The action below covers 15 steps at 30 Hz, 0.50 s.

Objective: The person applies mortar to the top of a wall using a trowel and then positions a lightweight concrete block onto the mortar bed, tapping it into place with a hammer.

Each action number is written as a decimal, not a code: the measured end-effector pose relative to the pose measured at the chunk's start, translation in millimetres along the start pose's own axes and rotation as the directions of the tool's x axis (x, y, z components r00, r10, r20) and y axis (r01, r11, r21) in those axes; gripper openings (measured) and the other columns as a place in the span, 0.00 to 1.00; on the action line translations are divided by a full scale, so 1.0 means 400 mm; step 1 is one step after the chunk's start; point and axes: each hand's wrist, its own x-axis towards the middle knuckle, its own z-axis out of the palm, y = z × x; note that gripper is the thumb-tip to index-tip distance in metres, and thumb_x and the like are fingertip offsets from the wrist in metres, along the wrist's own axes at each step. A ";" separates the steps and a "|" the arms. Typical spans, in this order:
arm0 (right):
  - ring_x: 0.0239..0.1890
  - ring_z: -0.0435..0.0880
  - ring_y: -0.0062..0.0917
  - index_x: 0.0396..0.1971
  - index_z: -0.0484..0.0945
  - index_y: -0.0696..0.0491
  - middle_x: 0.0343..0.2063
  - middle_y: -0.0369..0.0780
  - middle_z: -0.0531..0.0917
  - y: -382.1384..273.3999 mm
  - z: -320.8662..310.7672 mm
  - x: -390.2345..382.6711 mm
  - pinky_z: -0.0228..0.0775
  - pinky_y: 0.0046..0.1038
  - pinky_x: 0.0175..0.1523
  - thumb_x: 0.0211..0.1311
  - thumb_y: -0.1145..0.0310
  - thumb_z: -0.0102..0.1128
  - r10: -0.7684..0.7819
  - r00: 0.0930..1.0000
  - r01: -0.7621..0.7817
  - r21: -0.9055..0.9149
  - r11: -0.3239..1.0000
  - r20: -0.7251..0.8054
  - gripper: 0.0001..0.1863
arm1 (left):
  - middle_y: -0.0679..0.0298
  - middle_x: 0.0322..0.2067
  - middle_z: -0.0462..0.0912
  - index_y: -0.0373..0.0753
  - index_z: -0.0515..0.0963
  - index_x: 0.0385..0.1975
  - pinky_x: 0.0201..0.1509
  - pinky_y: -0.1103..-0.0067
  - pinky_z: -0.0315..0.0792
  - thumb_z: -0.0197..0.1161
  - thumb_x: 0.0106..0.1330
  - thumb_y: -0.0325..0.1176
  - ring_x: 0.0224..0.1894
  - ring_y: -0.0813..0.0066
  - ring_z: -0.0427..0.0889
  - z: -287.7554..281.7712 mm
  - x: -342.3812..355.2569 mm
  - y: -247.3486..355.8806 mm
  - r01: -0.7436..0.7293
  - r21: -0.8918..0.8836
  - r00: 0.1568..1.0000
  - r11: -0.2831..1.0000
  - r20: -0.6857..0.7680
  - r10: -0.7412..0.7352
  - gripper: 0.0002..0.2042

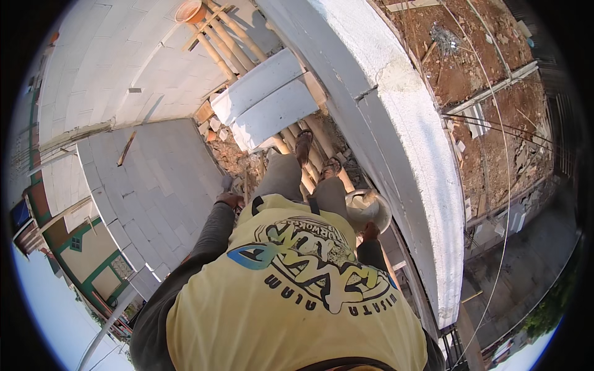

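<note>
My left hand [230,201] is low at my left side. Its fingers are closed round a small tool with a flat grey blade [227,182], which looks like a trowel. On the other side, my right hand [370,231] grips the near rim of a pale bucket [382,217]. The bucket hangs by my right leg, and grey residue shows inside it. My sandalled feet [304,147] stand on bamboo poles [289,137]. Just ahead of them, two grey panels [272,89] lie across the poles.
A light block wall [167,185] rises on the left. To the right runs a thick wall with a white top [408,111], and beyond it lies lower ground with rubble [495,130]. An orange basin [190,11] rests at the poles' far end. Broken bricks [213,127] lie below.
</note>
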 end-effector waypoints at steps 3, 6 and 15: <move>0.29 0.81 0.42 0.23 0.78 0.54 0.24 0.50 0.81 -0.012 -0.143 -0.022 0.69 0.44 0.38 0.66 0.61 0.45 -0.321 0.947 0.271 -0.545 0.793 0.003 0.17 | 0.64 0.33 0.85 0.45 0.85 0.33 0.43 0.69 0.74 0.69 0.50 0.43 0.37 0.69 0.82 0.109 0.018 0.046 -0.056 0.132 0.989 0.990 0.146 0.036 0.13; 0.38 0.83 0.45 0.33 0.78 0.55 0.32 0.48 0.85 -0.060 0.027 0.069 0.74 0.44 0.43 0.66 0.60 0.47 -0.285 0.944 0.328 -0.589 0.739 0.168 0.15 | 0.63 0.51 0.83 0.50 0.82 0.50 0.63 0.61 0.64 0.66 0.54 0.54 0.56 0.64 0.79 -0.045 0.053 0.081 0.018 0.412 0.986 0.911 0.143 -0.084 0.25; 0.31 0.84 0.45 0.27 0.79 0.52 0.25 0.46 0.85 -0.379 0.159 0.146 0.75 0.43 0.35 0.64 0.66 0.45 -0.510 0.605 0.792 -0.532 0.301 0.612 0.13 | 0.57 0.37 0.86 0.41 0.87 0.33 0.43 0.73 0.78 0.72 0.45 0.45 0.38 0.66 0.85 -0.036 0.047 0.173 0.011 0.369 0.997 0.929 -0.077 0.019 0.17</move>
